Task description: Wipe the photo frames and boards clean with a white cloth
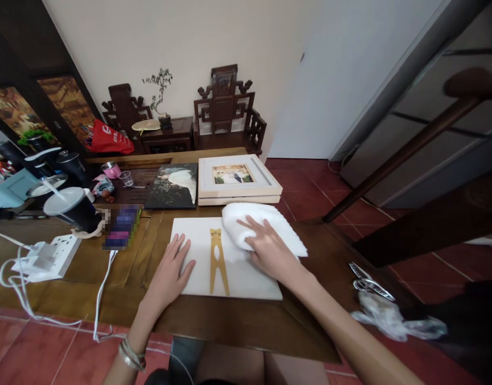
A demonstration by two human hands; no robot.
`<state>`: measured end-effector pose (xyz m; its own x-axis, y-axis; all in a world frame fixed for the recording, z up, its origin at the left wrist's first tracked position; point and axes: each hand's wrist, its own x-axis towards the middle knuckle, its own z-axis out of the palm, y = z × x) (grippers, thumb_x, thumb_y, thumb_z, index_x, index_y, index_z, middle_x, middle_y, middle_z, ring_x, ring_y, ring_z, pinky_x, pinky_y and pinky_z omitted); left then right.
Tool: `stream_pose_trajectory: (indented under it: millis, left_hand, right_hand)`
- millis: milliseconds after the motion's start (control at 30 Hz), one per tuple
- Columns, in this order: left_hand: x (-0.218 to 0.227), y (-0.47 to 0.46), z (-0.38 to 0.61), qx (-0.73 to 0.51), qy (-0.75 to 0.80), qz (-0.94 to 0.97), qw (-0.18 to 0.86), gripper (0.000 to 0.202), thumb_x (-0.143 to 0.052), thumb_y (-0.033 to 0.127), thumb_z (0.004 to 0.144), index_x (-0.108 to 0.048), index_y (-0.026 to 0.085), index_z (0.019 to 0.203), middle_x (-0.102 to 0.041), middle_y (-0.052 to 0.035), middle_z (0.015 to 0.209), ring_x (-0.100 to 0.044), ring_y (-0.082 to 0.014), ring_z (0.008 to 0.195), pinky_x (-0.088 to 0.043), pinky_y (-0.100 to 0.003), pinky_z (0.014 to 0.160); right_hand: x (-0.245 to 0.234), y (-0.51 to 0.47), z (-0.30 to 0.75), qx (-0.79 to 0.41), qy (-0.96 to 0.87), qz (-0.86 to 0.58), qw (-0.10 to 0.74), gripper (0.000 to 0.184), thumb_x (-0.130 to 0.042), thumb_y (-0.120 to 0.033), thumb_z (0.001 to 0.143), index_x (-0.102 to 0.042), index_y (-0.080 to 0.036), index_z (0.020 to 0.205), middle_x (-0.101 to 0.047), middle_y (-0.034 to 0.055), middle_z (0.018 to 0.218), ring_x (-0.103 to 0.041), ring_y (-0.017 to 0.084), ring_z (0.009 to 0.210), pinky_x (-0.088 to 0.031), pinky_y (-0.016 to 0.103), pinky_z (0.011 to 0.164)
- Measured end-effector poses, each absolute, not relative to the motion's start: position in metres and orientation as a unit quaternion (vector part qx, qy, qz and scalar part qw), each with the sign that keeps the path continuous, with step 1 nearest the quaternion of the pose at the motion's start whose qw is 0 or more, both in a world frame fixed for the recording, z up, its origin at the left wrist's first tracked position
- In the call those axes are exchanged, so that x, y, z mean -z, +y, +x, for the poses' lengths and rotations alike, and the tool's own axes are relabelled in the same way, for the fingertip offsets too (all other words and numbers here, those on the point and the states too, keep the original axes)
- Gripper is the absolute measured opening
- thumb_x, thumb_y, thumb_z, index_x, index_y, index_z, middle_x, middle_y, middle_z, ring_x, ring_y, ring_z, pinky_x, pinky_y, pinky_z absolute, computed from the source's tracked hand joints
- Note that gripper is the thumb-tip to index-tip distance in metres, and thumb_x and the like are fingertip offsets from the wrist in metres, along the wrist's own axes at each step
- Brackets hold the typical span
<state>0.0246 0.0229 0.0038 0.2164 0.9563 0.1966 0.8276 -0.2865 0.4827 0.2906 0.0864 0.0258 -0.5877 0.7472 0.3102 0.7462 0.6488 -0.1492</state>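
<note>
Currently, the left hand point(174, 274) lies flat, widely spread, on a white board point(248, 282) at lower centre of the frame, beside a golden peg-shaped piece point(216, 239); the right hand point(266, 246) rests on white cloth point(283, 230); whether it pinches, I cannot tell.

The white board point(249, 280) looks smooth and matt. Partly on it, fluffy white cloth point(281, 227); beneath it, a polished wooden table point(246, 323); beyond it, a matt wooden frame point(240, 200); right of it, shiny metal scissors point(377, 287).
</note>
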Motion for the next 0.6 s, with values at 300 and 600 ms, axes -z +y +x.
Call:
stream_pose_trajectory:
  millis: [300,600]
  left_hand:
    - [-0.004,0.03,0.031,-0.235,0.582,0.765,0.147,0.046,-0.041,0.035,0.095,-0.043,0.019,0.138,-0.033,-0.0143,0.151,-0.019,-0.026,0.144,-0.021,-0.05,0.115]
    - [0.003,0.031,0.029,-0.263,0.579,0.759,0.139,0.044,-0.044,0.034,0.095,-0.044,0.02,0.137,-0.036,-0.013,0.15,-0.022,-0.0263,0.144,-0.024,-0.052,0.115]
  right_hand:
    - [0.0,0.085,0.293,-0.01,-0.88,-0.428,0.206,0.026,-0.046,0.006,0.061,-0.062,-0.015,0.056,-0.05,0.0176,0.139,-0.031,0.039,0.136,-0.024,0.066,0.108]
    - [0.0,0.091,0.292,-0.002,-0.875,-0.432,0.219,0.025,-0.046,0.004,0.06,-0.062,-0.015,0.057,-0.052,0.0152,0.138,-0.034,0.036,0.135,-0.025,0.063,0.11]
